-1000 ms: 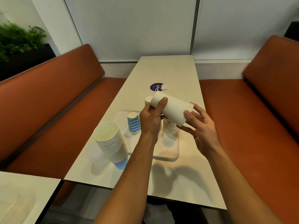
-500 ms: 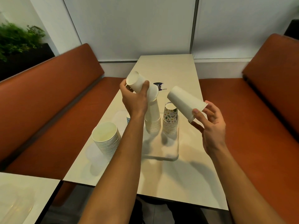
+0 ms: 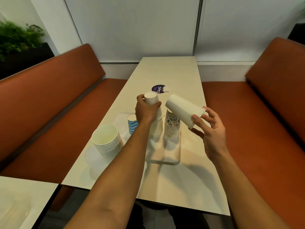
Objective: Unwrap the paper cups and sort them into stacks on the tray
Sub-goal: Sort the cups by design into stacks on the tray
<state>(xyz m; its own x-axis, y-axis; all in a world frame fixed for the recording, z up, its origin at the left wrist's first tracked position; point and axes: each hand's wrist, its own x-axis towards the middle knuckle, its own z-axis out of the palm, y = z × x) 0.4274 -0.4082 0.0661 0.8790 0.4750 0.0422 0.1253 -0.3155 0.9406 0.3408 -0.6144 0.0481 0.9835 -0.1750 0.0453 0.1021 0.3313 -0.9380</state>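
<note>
Far half of desk (image 3: 168,71) open beyond the sticker (image 3: 159,88); near edge open too. Three cup stacks (image 3: 172,129) crowd the tray (image 3: 165,156) at its far end; a fourth stack (image 3: 108,142) blocks the desk's left.

We can read one word only: "ClayG", in white on a round purple sticker (image 3: 158,88) on the table (image 3: 173,70), just beyond the upturned cup (image 3: 151,98) that our left hand (image 3: 145,111) grips. The smaller print on the sticker is too fine to read.

The left hand (image 3: 146,111) grips the top cup (image 3: 151,98) of the white stack (image 3: 156,128) on the tray (image 3: 165,158). The right hand (image 3: 210,132) holds a tilted white cup (image 3: 183,107) above the patterned stack (image 3: 172,128). A blue striped cup (image 3: 132,124) stands left.
</note>
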